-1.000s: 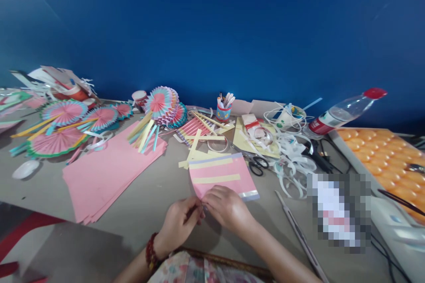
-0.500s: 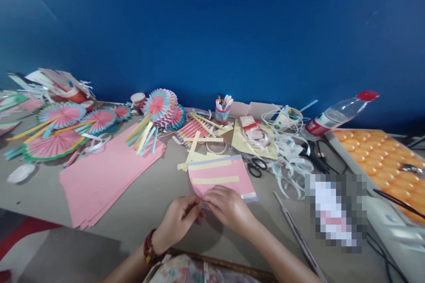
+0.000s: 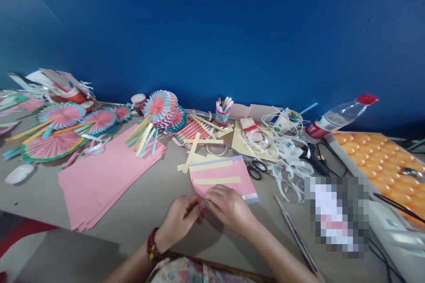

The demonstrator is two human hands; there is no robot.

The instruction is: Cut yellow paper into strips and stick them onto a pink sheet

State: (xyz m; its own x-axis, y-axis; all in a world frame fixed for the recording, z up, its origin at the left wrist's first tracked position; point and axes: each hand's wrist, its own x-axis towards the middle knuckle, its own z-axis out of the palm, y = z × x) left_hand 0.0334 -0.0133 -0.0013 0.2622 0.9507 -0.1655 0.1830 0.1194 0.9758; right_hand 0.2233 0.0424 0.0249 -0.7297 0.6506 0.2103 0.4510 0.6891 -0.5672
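A pink paper sheet (image 3: 217, 172) lies on the table before me, with lilac edge bands and a pale yellow strip (image 3: 217, 181) across its middle. My left hand (image 3: 186, 214) pinches the sheet's near left corner, thumb and fingers pressed together. Right beside it, my right hand (image 3: 227, 205) is closed over the near edge, its fingers curled on the paper. The fingertips of both hands meet at that corner and hide it. Just right of the sheet lie black-handled scissors (image 3: 256, 169), and further right a long slim metal tool (image 3: 297, 236).
A stack of pink paper (image 3: 106, 181) and folded paper fans (image 3: 59, 115) cover the left side. At the back stand a blue pen cup (image 3: 222, 116) and a plastic bottle (image 3: 338, 117). Tangled white ribbon (image 3: 292, 159) and an orange padded surface (image 3: 378, 159) are on the right.
Both hands keep hold of the same corner, almost unmoved. The view has shifted very slightly; nothing else differs visibly.
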